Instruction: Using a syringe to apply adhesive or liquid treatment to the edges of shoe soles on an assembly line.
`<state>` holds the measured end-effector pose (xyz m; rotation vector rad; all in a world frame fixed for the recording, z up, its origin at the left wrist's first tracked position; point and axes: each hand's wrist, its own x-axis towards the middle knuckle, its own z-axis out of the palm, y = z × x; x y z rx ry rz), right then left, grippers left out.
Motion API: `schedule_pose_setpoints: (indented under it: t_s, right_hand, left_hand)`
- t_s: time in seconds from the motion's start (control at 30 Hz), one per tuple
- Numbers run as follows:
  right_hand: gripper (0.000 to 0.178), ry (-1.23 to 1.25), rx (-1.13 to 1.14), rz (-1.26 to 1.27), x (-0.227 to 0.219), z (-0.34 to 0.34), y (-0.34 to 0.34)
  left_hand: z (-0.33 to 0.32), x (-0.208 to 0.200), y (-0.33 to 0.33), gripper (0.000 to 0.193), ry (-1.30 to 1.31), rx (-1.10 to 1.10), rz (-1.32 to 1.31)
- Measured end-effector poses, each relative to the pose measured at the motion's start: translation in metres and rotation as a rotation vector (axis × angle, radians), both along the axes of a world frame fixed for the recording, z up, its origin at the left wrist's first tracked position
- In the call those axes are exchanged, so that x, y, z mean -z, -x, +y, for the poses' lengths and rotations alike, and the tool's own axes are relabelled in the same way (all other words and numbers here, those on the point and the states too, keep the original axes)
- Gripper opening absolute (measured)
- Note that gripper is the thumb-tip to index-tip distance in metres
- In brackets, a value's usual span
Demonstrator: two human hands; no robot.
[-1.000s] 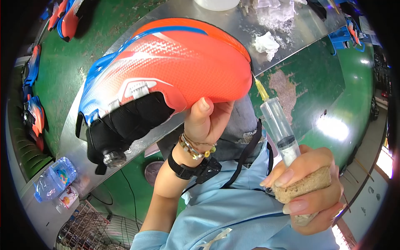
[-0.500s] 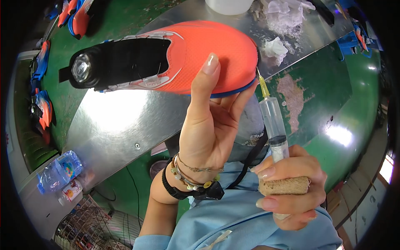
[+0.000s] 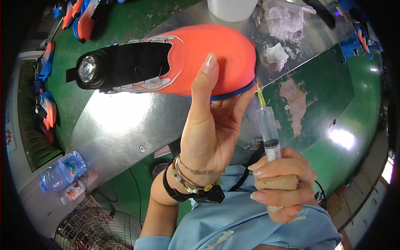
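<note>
An orange shoe [image 3: 208,58] with a black opening and a blue sole edge lies sideways in my left hand [image 3: 210,129]. The thumb presses on its upper, and the fingers reach beneath the sole. My right hand [image 3: 287,179] is wrapped round a clear syringe [image 3: 267,123] with a yellow needle hub. Its needle tip is at the sole edge by the toe; whether it touches cannot be made out. A tan rough block [image 3: 277,182] is wedged between the fingers of the same hand. A round clear piece [image 3: 87,69] sits at the shoe's heel.
Below the shoe is a shiny metal table [image 3: 125,141]. Crumpled white material [image 3: 277,54] and a white container [image 3: 232,9] stand at its far side. Plastic bottles [image 3: 62,171] are at the left, above a wire fan guard [image 3: 100,229]. More shoes [image 3: 46,110] line the left.
The syringe has shifted slightly left, and its needle tip has moved nearer to me along the toe edge. My left hand keeps its hold on the shoe.
</note>
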<state>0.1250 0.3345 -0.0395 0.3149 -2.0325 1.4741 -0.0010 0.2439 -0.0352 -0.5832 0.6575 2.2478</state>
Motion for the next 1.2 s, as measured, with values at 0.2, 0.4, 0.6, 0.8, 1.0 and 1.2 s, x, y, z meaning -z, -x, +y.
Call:
schedule_pose_setpoints:
  t_s: [0.2,0.4,0.6,0.8,1.0,1.2]
  right_hand:
    - [0.035,0.065,0.127,0.046,-0.011,0.01,0.003]
    - [0.039,-0.052,0.372,-0.088,0.002,0.032,0.011]
    - [0.041,-0.07,0.448,-0.037,0.005,0.057,0.049]
    - [0.043,0.076,0.538,-0.188,0.025,0.077,0.074]
    - [0.039,0.252,0.537,-0.19,0.047,0.092,0.083]
    - [0.04,0.256,0.499,-0.189,0.039,0.101,0.059]
  left_hand:
    - [-0.015,0.02,0.027,0.025,0.06,-0.087,0.03]
    - [-0.175,0.058,0.171,0.057,0.195,-0.268,0.401]
    - [-0.488,0.086,0.33,0.049,0.871,-0.904,0.82]
    - [-0.32,0.1,0.358,0.071,0.976,-0.304,1.073]
    - [-0.186,0.083,0.375,0.073,2.027,-0.179,1.142]
    - [-0.196,0.066,0.343,0.062,2.099,-0.156,1.186]
